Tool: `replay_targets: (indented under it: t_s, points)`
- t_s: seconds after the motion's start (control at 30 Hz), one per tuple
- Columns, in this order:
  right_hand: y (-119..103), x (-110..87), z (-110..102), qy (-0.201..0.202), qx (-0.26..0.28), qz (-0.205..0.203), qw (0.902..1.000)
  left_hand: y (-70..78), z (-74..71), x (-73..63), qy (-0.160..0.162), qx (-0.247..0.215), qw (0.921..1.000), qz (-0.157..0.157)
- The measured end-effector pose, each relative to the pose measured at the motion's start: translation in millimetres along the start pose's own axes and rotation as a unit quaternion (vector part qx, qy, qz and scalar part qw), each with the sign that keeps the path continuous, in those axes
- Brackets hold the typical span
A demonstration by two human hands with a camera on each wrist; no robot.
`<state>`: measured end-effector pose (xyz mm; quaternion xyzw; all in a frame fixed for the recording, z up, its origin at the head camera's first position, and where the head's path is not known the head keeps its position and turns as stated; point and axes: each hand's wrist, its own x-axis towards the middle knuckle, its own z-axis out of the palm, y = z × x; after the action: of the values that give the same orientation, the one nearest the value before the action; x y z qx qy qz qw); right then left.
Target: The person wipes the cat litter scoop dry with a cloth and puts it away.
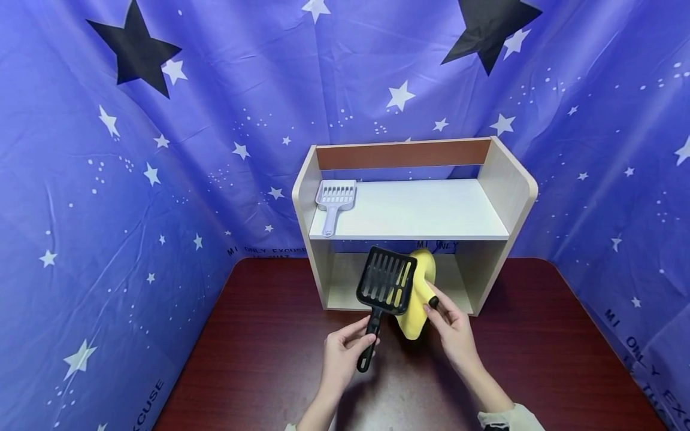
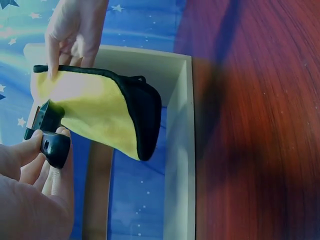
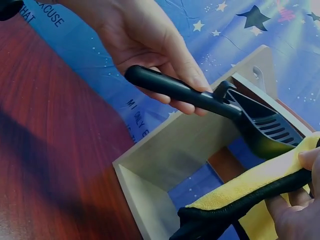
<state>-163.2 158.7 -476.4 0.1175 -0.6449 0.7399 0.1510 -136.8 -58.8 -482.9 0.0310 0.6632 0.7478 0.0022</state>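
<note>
My left hand [image 1: 341,358] grips the handle of a black slotted litter scoop [image 1: 375,320], which is raised in front of the shelf with its basket uppermost. A yellow cloth with black edging [image 1: 416,308] is pinched between the thumb and fingers of my right hand [image 1: 453,329]. The cloth hangs at the scoop's right edge, and yellow shows through the right-hand slots. From the left wrist, the scoop's handle end [image 2: 56,149] points at the camera and the cloth [image 2: 95,107] covers most of the basket. The right wrist view gives the scoop [image 3: 175,91] from the side.
Behind the hands stands a two-level wooden shelf [image 1: 415,206] with a white upper board. A pale lavender slotted scoop [image 1: 331,215] lies at the left end of that board. The dark red table [image 1: 259,359] is bordered by blue star-printed curtains [image 1: 215,149].
</note>
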Motion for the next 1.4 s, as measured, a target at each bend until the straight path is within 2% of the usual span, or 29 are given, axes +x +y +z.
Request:
replay_targets:
  t_s: [0.17,0.33,0.57,0.67,0.97,1.1,1.17,1.2,1.27,1.4]
  points:
    - [5,-5.4,1,-0.002,-0.015,-0.01,0.9998,-0.2,3.0,1.9,0.011,0.0,0.9999,0.002]
    - [10,-12.4,3,0.004,-0.03,0.0,0.9996,-1.7,4.5,3.1,0.02,0.001,0.9997,0.011]
    - [14,-20.3,6,0.013,0.002,0.014,0.9998,-3.8,6.2,4.4,0.031,-0.004,0.9994,0.012]
    - [14,-22.7,8,0.018,-0.001,0.026,0.9995,-3.8,7.4,3.9,0.036,-0.01,0.9992,0.013]
    - [18,-31.0,26,0.045,0.007,0.059,0.9972,-6.3,13.4,1.1,0.048,-0.003,0.9984,0.031]
    - [21,-35.7,35,0.048,0.016,0.064,0.9967,-7.3,16.0,-0.2,0.037,0.0,0.9981,0.049]
    - [22,-37.1,37,0.05,0.014,0.065,0.9966,-8.9,15.5,-0.7,0.04,0.005,0.9972,0.063]
    - [23,-37.4,38,0.052,0.013,0.065,0.9965,-10.3,14.7,-0.9,0.041,0.01,0.9958,0.081]
    - [23,-37.6,38,0.053,0.007,0.064,0.9965,-12.0,12.3,-1.4,0.048,0.011,0.9949,0.088]
    - [21,-35.5,32,0.052,0.0,0.064,0.9966,-12.2,7.6,-1.9,0.051,0.002,0.9954,0.081]
